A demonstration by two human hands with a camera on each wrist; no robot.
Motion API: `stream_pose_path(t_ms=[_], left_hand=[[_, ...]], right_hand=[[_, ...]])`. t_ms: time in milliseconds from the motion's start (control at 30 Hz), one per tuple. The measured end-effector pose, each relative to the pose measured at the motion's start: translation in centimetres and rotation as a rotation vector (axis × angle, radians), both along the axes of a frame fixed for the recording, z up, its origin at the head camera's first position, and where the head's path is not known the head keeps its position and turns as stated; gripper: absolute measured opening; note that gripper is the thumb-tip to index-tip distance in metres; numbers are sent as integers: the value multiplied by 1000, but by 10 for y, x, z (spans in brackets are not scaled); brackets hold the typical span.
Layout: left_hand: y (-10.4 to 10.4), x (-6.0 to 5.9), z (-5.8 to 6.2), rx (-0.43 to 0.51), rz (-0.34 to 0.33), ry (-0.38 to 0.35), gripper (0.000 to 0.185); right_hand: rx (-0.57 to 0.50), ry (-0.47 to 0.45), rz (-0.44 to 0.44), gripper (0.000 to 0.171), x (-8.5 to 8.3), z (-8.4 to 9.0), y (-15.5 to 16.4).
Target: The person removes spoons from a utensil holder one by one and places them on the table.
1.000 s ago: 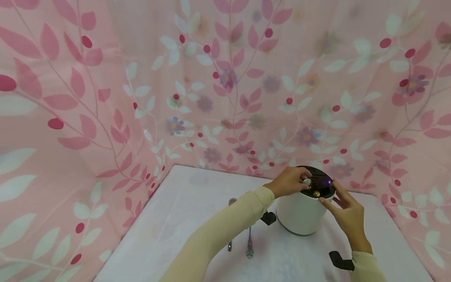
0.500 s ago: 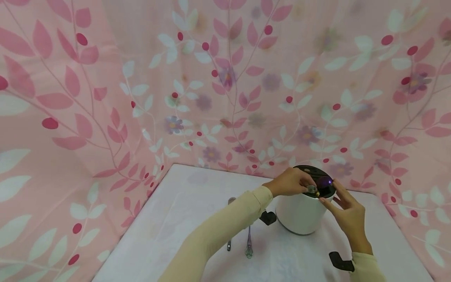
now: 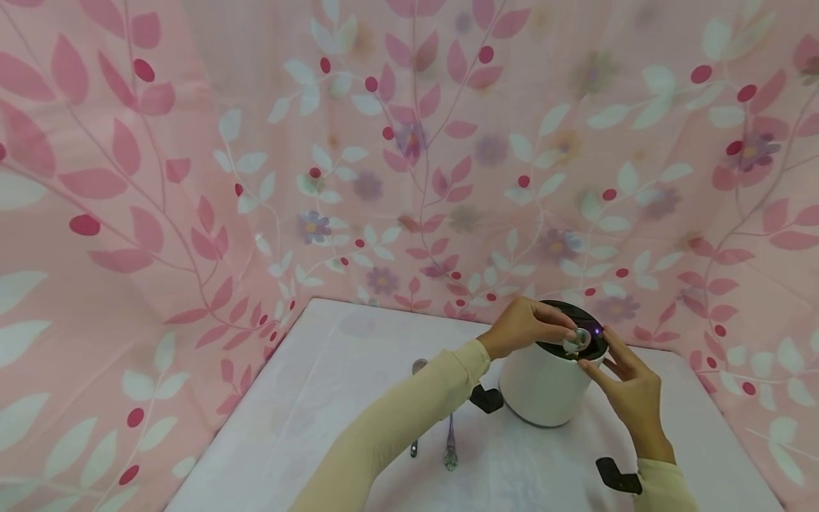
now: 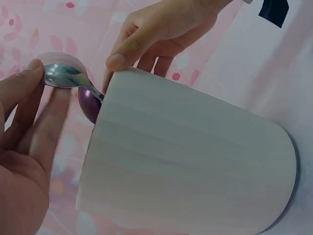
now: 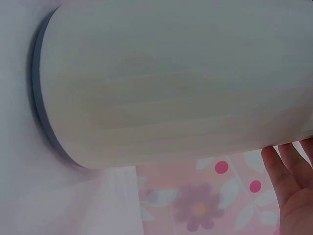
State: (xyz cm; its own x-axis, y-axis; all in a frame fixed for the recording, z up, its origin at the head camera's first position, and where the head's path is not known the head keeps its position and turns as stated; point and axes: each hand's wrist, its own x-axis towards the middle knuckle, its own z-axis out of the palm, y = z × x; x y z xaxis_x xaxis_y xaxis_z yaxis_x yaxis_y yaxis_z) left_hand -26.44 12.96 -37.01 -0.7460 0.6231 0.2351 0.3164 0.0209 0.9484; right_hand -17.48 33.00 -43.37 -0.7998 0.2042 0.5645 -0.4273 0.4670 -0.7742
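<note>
The left hand [image 3: 521, 327] pinches a shiny steel spoon [image 4: 66, 76] by its bowl, just over the rim of a white round holder [image 3: 544, 387] with a dark top. A glossy purple spoon [image 4: 89, 104] sits just under it. The right hand [image 3: 623, 387], fingers relaxed, touches the holder's near rim.
</note>
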Motion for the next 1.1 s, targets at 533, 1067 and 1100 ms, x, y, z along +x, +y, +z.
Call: stream_pose_path(t_ms=[533,1067,1100], left_hand=[[-9,4,30,241,-12,-7,22],[-24,11,82,459,-20,-72,23],[-26,11,86,471,-18,-65,23]], right_hand=[[-1,4,-9,70,0,-1,3],[24,-3,-54,69,2,0,-4],[23,-3,-57,69,1,0,-4]])
